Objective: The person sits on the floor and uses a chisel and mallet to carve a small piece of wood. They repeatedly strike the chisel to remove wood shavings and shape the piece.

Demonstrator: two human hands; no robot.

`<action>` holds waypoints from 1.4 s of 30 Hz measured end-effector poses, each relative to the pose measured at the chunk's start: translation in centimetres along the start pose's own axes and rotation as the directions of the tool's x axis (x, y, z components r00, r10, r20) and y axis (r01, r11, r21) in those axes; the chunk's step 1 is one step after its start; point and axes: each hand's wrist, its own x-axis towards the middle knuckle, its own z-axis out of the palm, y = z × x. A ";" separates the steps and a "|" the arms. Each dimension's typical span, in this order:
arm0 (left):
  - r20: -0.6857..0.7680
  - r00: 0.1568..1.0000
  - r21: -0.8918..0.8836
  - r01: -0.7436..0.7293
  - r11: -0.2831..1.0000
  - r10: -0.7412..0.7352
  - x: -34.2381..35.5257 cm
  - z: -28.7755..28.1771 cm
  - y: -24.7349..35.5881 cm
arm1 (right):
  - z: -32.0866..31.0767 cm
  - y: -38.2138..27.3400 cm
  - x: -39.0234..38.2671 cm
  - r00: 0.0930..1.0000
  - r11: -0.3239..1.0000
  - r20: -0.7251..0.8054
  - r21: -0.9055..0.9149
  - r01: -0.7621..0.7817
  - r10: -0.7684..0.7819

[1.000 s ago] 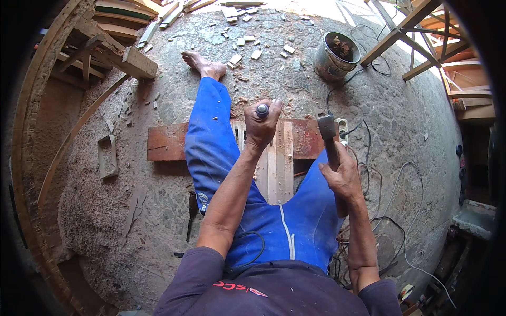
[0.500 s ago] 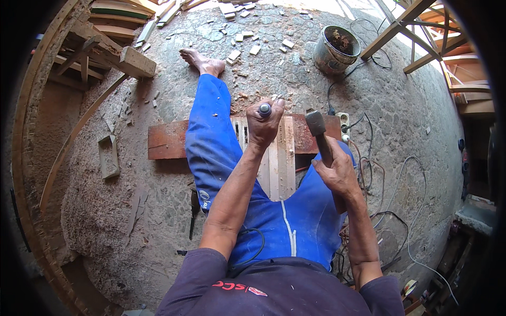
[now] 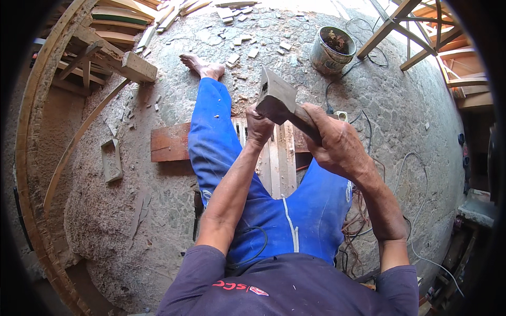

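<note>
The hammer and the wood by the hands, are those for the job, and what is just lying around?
In use: hammer in the right hand; left hand gripping a tool that is hidden; pale wood strips on the reddish board.

Lying about: metal bucket; wood scraps; small wooden frame; cables.

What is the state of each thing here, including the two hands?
Right hand: closed around the hammer handle.
Hammer: raised, head above the left hand.
Left hand: closed in a fist; what it holds is hidden.
Pale wooden strips: flat on the ground between the legs.
Reddish board: flat, under the left leg.
Bucket: upright, open.
</note>
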 end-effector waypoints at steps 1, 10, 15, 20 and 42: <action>-0.029 1.000 -0.051 0.004 0.999 -0.005 0.6 0.0 -0.1 | -0.6 -0.6 0.1 0.999 0.998 -0.032 0.063 -0.020 0.022; -0.149 0.982 -0.151 0.097 0.984 -0.120 0.2 -0.3 1.1 | -0.3 -0.3 -1.8 0.957 0.935 -0.073 0.246 -0.255 0.280; -0.196 0.978 -0.108 0.057 0.993 -0.077 -0.1 0.8 1.9 | 0.9 -0.1 -2.3 0.965 0.931 -0.015 0.267 -0.248 0.262; -0.146 0.978 0.085 -0.136 0.987 0.147 -1.4 2.1 0.1 | 0.6 -0.1 -0.8 0.992 0.964 0.003 0.234 -0.125 0.128; -0.050 0.999 0.223 0.016 0.975 -0.005 -1.4 2.2 1.5 | -4.0 -4.4 1.3 0.893 0.990 -0.449 0.106 0.093 -0.036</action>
